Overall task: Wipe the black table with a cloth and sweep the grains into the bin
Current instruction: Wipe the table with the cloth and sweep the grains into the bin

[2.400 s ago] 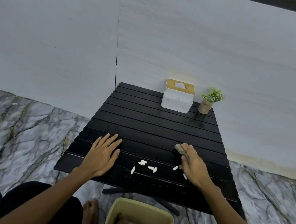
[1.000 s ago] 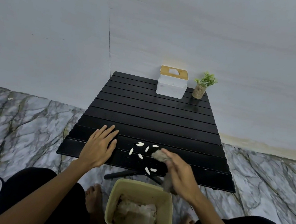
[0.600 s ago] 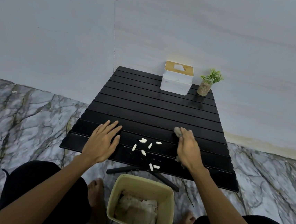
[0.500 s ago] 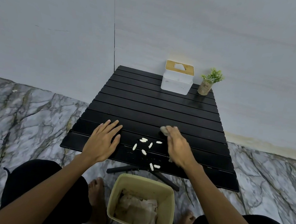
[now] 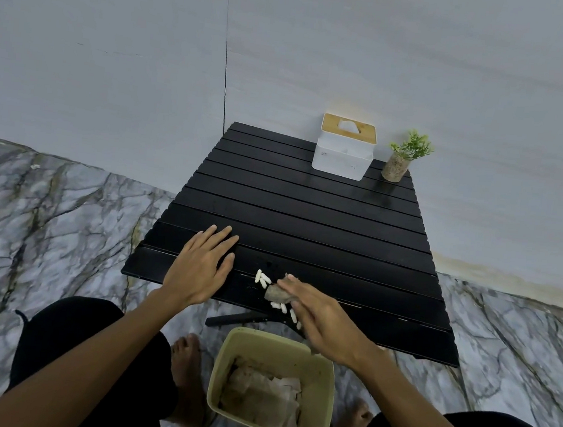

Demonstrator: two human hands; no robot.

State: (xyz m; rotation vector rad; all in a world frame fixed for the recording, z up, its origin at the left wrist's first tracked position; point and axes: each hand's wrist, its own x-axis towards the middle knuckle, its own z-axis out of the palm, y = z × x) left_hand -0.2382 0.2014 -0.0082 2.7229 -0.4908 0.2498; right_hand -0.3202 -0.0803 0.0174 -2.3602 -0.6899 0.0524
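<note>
A black slatted table [image 5: 306,222] stands against the wall. Several white grains [image 5: 262,278] lie near its front edge, some right at the edge. My right hand [image 5: 323,320] is closed on a grey-brown cloth [image 5: 277,293] pressed to the front slats, touching the grains. My left hand [image 5: 201,267] lies flat on the table to the left of the grains, fingers spread. A pale green bin [image 5: 323,358] sits on the floor below the front edge, with crumpled paper inside.
At the back of the table, a white tissue box [image 5: 343,154] with a wooden lid stands beside a small potted plant [image 5: 403,156]. The floor [image 5: 50,205] is marbled. My bare feet and dark-clad knees flank the bin.
My right hand has dragged the cloth left and toward the front edge, bunching the grains closer together above the bin. My left hand has stayed flat in place.
</note>
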